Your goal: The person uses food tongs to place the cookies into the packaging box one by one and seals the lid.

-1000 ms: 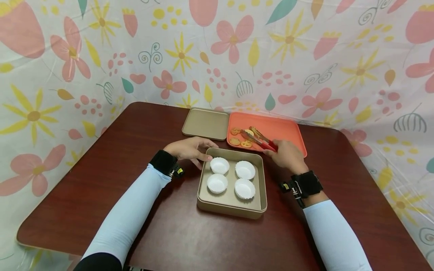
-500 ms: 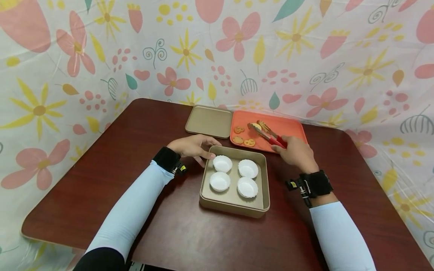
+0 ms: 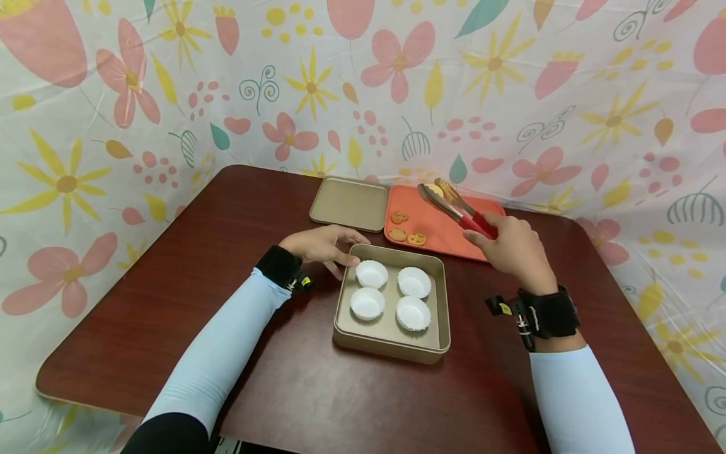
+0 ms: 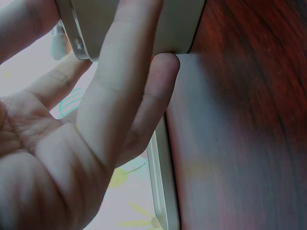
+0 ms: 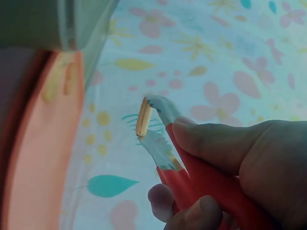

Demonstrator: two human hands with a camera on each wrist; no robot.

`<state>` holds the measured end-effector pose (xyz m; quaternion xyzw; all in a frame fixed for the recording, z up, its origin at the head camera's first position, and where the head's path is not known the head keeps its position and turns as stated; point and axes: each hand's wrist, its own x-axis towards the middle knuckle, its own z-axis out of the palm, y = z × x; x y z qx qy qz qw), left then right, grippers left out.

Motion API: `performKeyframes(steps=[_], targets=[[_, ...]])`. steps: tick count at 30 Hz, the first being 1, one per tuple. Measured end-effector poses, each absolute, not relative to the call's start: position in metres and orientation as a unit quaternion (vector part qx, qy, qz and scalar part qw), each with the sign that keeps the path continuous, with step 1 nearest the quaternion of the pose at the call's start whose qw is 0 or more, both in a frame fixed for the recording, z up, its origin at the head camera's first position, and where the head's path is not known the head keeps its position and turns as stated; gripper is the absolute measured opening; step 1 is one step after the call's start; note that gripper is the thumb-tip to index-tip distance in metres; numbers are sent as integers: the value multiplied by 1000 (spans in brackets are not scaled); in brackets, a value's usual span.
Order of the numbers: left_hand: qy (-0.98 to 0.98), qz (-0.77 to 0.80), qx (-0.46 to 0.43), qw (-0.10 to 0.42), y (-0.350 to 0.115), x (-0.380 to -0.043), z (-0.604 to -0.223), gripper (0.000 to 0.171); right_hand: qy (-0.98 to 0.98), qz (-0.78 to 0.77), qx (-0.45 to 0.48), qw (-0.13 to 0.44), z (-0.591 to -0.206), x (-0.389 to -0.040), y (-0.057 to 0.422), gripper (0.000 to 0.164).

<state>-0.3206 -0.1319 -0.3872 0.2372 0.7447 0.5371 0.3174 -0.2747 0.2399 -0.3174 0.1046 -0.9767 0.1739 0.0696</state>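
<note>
My right hand (image 3: 513, 249) grips a pair of tongs (image 3: 479, 226) by the red handles, raised over the back of the orange tray (image 3: 442, 236). Pinched between the metal tips is a pale round cookie (image 3: 435, 190); edge-on in the right wrist view, the cookie (image 5: 143, 117) looks layered like a sandwich. A square gold tin (image 3: 391, 350) holds several white fluted baking cups (image 3: 367, 304). My left hand (image 3: 323, 246) holds the tin at its far left corner, thumb at the rim and fingers along the outside. In the left wrist view those fingers (image 4: 115, 91) overlap the tin wall (image 4: 177, 24).
On the tray's left side lie a round cookie (image 3: 397, 234) and two pretzel-shaped ones, among them a pretzel cookie (image 3: 416, 239). The gold lid (image 3: 350, 203) sits left of the tray, behind the tin. A flower-patterned sheet (image 3: 334, 82) rises behind the table (image 3: 272, 403).
The tongs have lifted the pale cookie from beside the others, and my right hand has moved up and slightly right with it. My left hand and the tin have stayed in place.
</note>
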Motion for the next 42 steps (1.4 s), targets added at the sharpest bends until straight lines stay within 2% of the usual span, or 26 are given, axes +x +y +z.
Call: performKeyframes(steps=[4, 9, 12, 30, 42], targets=[[738, 543, 239, 322, -131, -320, -388, 51, -976, 170, 116, 75, -308, -264, 236, 60], [740, 540, 240, 320, -131, -319, -386, 51, -975, 169, 126, 66, -297, -253, 231, 71], [742, 540, 237, 319, -131, -319, -385, 51, -974, 166, 138, 65, -292, -248, 228, 71], [741, 538, 242, 321, -133, -320, -385, 52, -964, 151, 202, 80, -281, -220, 206, 40], [741, 538, 241, 321, -134, -321, -386, 52, -959, 126, 245, 61, -280, -208, 198, 48]])
